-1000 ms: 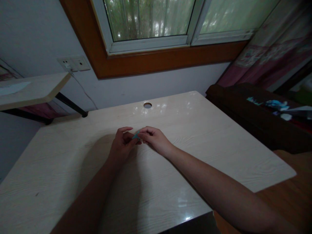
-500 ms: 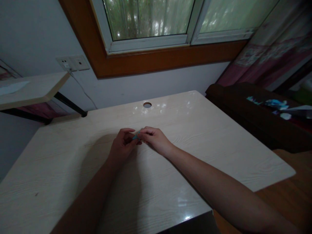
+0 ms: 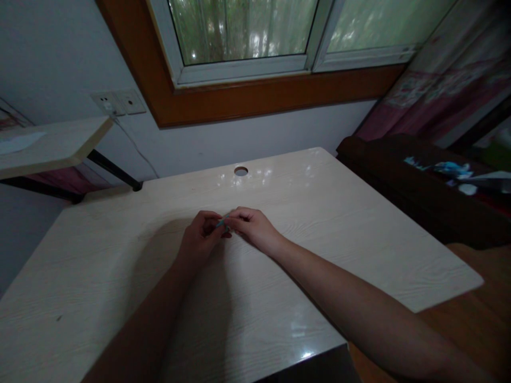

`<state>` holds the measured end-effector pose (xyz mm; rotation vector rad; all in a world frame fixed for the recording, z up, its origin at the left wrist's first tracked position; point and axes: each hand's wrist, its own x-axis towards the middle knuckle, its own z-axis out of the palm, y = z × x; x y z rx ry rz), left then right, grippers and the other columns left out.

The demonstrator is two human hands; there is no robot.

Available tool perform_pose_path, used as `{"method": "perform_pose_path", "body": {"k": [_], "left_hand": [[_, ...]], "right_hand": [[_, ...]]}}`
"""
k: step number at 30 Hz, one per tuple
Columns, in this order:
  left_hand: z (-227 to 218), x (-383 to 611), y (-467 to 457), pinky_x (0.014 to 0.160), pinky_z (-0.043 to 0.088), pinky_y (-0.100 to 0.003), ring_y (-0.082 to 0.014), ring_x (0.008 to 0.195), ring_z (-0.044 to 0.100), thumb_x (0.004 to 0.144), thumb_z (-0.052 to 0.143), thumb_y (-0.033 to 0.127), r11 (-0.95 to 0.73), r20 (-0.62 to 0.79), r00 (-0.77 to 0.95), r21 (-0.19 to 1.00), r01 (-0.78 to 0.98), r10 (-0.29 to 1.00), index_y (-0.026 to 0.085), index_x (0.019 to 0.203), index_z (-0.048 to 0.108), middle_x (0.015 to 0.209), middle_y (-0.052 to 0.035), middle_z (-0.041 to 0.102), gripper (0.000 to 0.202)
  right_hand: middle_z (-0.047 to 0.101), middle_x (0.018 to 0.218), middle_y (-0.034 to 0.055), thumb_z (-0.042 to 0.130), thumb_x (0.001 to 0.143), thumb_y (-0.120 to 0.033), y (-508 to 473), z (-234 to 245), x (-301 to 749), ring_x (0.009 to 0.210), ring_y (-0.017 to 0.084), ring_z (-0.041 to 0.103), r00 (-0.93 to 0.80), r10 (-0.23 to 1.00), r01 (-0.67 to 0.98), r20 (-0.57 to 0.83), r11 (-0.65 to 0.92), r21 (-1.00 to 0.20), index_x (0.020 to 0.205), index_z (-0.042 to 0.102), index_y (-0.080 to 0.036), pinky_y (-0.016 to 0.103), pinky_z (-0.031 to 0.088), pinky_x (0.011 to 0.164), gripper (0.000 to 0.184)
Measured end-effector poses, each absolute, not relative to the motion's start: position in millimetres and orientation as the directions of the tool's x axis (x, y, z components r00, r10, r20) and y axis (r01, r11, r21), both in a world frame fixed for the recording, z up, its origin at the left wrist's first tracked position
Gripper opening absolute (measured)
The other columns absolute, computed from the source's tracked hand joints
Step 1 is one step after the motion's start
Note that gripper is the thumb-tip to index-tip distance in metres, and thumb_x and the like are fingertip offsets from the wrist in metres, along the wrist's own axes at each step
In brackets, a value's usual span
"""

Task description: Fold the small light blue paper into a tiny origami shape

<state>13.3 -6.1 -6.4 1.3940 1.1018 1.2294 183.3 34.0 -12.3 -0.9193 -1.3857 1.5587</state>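
Over the middle of the pale wood-grain table point(image 3: 319, 223), my two hands meet at the fingertips. Between them is a small teal piece point(image 3: 222, 221), thin and mostly covered by fingers; its kind is too small to make out. My left hand point(image 3: 202, 233) is curled with thumb and fingers closed on one side of it. From the right, my right hand point(image 3: 252, 223) pinches the other side between thumb and forefinger.
A raised shelf point(image 3: 59, 149) on black legs stands at the back left. Near the far edge is a round cable hole point(image 3: 241, 171). A white cord point(image 3: 133, 143) hangs from the wall socket point(image 3: 120, 102). Dark furniture point(image 3: 383, 175) with small items stands to the right.
My left fingers have closed in slightly around the teal piece, and less of it shows. My right hand stays almost still.
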Motion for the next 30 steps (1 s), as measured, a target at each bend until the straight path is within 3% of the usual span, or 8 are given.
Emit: {"method": "perform_pose_path", "body": {"k": [5, 10, 30], "left_hand": [[-7.0, 12.7, -5.1, 0.071, 0.061, -0.032, -0.0184, 0.073, 0.074, 0.084, 0.071, 0.034, -0.157, 0.159, 0.123, 0.987, -0.031, 0.98, 0.019, 0.099, 0.055, 0.082, -0.0017, 0.073, 0.027], [-7.6, 13.0, -3.7, 0.069, 0.061, -0.031, -0.0175, 0.069, 0.073, 0.083, 0.072, 0.034, -0.171, 0.174, 0.048, 0.983, -0.061, 0.984, 0.019, 0.096, 0.053, 0.08, 0.0, 0.072, 0.027], [-10.1, 11.4, -2.3, 0.072, 0.062, -0.035, -0.0206, 0.075, 0.075, 0.084, 0.071, 0.036, -0.132, 0.133, 0.025, 0.99, -0.04, 0.991, 0.017, 0.091, 0.056, 0.084, -0.0041, 0.076, 0.025]], "right_hand": [[0.064, 0.067, 0.0007, 0.072, 0.078, -0.038, 34.6, -13.3, 183.3, 0.06, 0.012, 0.053, -0.391, 0.92, -0.127, 0.022, -0.031, -0.991, 0.079, 0.071, -0.017, 0.027, 0.04, 0.059, 0.021], [0.069, 0.075, 0.0035, 0.073, 0.078, -0.039, 36.8, -17.2, 183.6, 0.067, 0.014, 0.059, -0.418, 0.908, -0.123, 0.025, -0.029, -0.992, 0.084, 0.073, -0.018, 0.029, 0.045, 0.065, 0.022], [0.072, 0.076, 0.0043, 0.077, 0.074, -0.037, 35.0, -18.3, 181.1, 0.073, 0.018, 0.069, -0.421, 0.907, -0.249, -0.004, -0.12, -0.961, 0.083, 0.068, -0.017, 0.033, 0.052, 0.073, 0.023]]}}
